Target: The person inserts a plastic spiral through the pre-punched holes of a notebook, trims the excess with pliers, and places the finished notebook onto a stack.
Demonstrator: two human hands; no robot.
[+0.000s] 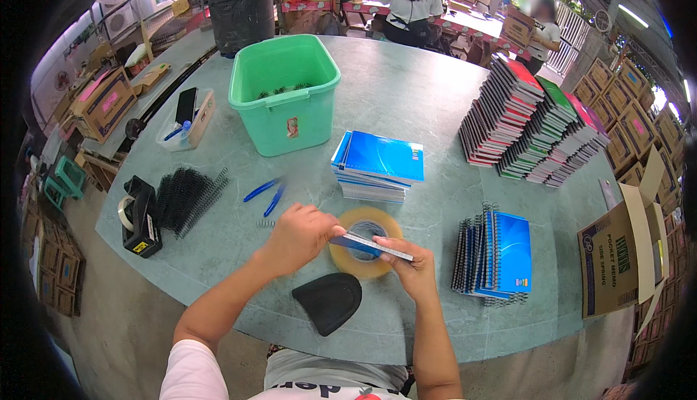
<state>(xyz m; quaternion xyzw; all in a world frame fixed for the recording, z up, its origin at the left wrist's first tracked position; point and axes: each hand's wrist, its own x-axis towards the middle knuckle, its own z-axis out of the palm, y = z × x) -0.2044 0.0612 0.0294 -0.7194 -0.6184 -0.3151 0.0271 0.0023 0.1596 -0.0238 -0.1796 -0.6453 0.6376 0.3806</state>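
Head view: left hand (pixel 299 234) and right hand (pixel 411 265) both grip 1 blue notebook (pixel 370 245) edge-on above a tape roll (pixel 361 252); a brown carton (pixel 626 255) lies far right.

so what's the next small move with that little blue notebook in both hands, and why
Probably reach for one of the black spiral coils lying to the left. The left hand and right hand hold a small blue notebook edge-on above the tape roll; whether a coil is already fitted cannot be told, while bound ones stand to the right.

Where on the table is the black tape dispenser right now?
In the head view the black tape dispenser stands near the table's left edge, just left of the pile of black spiral coils.
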